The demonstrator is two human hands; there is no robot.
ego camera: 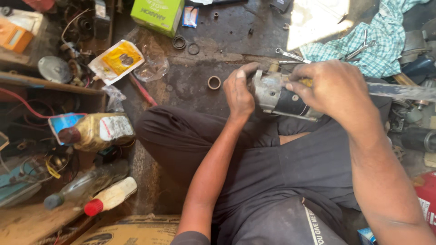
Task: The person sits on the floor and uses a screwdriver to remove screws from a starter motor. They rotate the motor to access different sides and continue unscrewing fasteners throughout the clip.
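Both hands hold a grey starter motor (279,96) above the person's lap. The left hand (238,93) closes around its end nearest a small metal ring (214,82); the right hand (334,88) wraps its dark body, beside a checked cloth (386,36).

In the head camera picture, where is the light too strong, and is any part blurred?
Head view: a sunlit patch at the top right is washed out to near white; the floor lies in even shade; the left hand, right hand and metal motor part look sharp; the clear bottle at the lower left looks slightly soft.
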